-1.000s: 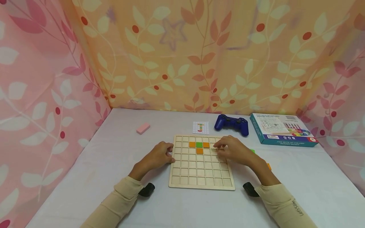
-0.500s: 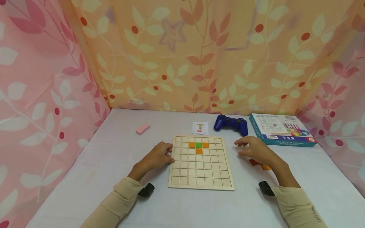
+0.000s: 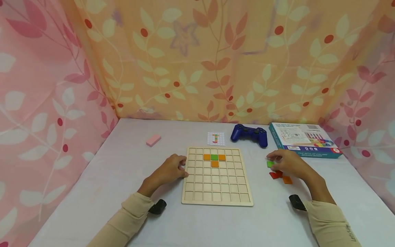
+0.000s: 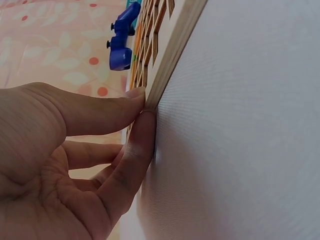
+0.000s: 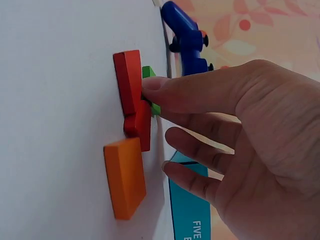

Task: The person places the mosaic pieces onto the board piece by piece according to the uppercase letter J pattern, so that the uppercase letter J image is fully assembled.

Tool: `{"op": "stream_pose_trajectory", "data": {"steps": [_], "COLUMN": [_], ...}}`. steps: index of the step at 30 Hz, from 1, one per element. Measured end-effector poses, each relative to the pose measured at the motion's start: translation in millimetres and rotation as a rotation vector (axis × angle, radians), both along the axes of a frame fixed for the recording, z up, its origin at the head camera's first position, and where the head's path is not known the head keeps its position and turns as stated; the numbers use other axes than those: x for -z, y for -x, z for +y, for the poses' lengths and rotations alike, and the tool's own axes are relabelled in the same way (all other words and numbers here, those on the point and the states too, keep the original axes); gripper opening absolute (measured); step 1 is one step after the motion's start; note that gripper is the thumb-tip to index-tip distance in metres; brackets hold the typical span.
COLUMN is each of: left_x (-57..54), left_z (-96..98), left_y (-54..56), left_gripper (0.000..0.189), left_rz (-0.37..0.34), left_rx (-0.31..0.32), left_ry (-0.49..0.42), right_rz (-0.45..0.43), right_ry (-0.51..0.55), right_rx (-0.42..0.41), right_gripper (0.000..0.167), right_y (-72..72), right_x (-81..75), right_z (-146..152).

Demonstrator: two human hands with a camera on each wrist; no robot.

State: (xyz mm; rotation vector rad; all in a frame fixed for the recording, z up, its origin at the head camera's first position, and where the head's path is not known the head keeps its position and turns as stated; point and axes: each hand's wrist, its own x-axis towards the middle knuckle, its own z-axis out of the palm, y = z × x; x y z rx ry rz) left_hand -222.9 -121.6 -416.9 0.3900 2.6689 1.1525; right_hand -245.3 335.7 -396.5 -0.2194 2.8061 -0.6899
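Observation:
A square wooden grid board (image 3: 216,188) lies on the table with orange tiles (image 3: 215,164) and a green tile (image 3: 214,157) in its upper cells. At the board's left edge, my left hand (image 3: 168,169) holds the rim (image 4: 167,62) with thumb and curled fingers. To the right of the board, my right hand (image 3: 290,163) reaches over a loose green tile (image 3: 270,164). The thumb (image 5: 162,92) is at that tile, and the index fingertip appears a little apart from it. Red tiles (image 5: 129,82) and an orange tile (image 5: 125,180) lie beside it.
Behind the board lie a small pattern card (image 3: 216,139) and a blue game controller (image 3: 249,134). A boxed game (image 3: 305,140) sits at the back right. A pink block (image 3: 153,140) is at the left. Patterned cloth (image 3: 185,68) encloses the table.
My right hand has moved right, away from the board, to the loose tiles, where its fingers now surround the green one. The left hand has stayed at the board's edge.

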Motion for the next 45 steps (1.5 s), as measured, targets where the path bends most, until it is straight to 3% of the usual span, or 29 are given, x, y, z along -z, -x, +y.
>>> {"op": "stream_pose_trajectory", "data": {"steps": [8,20,34,45], "left_x": [-0.6,0.5,-0.4,-1.2], "left_z": [-0.5,1.1,-0.4,-0.7], "left_y": [0.0,-0.9,0.1,0.3], "left_gripper": [0.033,0.031,0.03,0.029], "left_rz": [0.008,-0.004,0.018,0.02], "left_rx": [0.009,0.004,0.013,0.02], "left_ry": [0.0,-0.006,0.007,0.005], "right_rz": [-0.017,-0.039,0.167,0.202], "right_ry": [0.015,0.038,0.065,0.167], "right_rx": [0.002,0.014,-0.186,-0.288], "right_gripper": [0.039,0.041,0.031,0.026], "right_y": [-0.5,-0.2,2.4,5.3], "right_x": [-0.1,3.1,4.4,10.9], "right_z": [7,1,-45,-85]}}
